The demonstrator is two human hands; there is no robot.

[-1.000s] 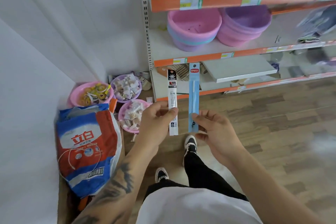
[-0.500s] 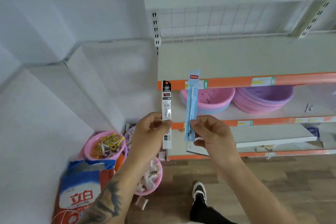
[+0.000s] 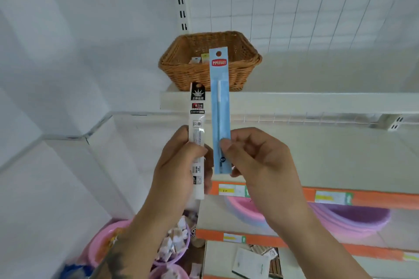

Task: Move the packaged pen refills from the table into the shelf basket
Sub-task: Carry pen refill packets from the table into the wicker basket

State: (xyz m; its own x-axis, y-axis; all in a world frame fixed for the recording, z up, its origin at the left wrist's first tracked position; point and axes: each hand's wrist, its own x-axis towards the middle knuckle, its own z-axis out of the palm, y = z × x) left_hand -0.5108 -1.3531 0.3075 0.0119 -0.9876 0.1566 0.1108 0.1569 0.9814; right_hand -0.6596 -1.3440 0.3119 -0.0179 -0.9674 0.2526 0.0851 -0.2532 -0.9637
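My left hand (image 3: 179, 165) grips a narrow white refill pack with a black top (image 3: 197, 111), held upright. Beside it, my right hand (image 3: 256, 161) pinches a light blue refill pack (image 3: 219, 102) with a red label, also upright. Both packs stand side by side in front of the white upper shelf (image 3: 317, 101). A brown wicker basket (image 3: 192, 75) sits on that shelf just behind and above the packs, and small packets show inside it. The table is out of view.
A white wire grid panel (image 3: 306, 7) backs the upper shelf. Orange-edged lower shelves (image 3: 374, 200) hold pink and purple plastic basins (image 3: 353, 217). Pink bowls of small wrapped items (image 3: 174, 242) sit low at the left. A white wall runs along the left.
The view has tilted up from the floor to the upper shelf, so the wicker basket is fully visible. Both hands have risen with their packs toward the basket, grips unchanged.
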